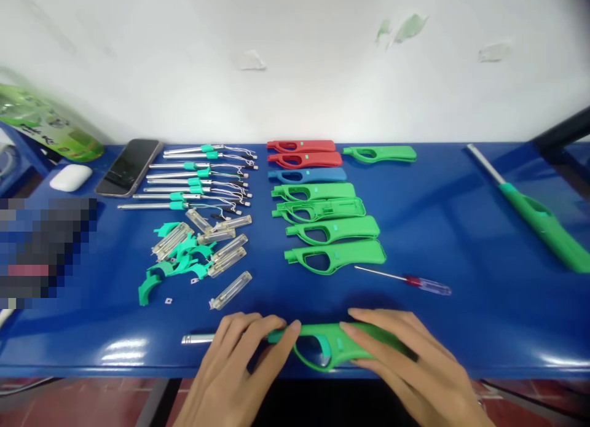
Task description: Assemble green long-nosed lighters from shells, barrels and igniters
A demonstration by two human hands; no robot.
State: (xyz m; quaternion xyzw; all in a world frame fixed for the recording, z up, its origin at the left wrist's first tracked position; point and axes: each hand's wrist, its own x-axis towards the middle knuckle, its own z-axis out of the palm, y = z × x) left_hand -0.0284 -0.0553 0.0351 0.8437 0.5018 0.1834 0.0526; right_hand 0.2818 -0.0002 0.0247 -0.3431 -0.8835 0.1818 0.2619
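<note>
Pinching green lighter [341,346] at neck [276,336], left hand [246,350] partly hiding tube [198,339]; right hand [410,350] gripping partly covered handle [385,335].

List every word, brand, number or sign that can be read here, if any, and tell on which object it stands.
No text can be read with certainty.
Green bottle: dark characters, too blurred to read.
Green lighter in left hand and right hand: no lettering can be made out.
</note>
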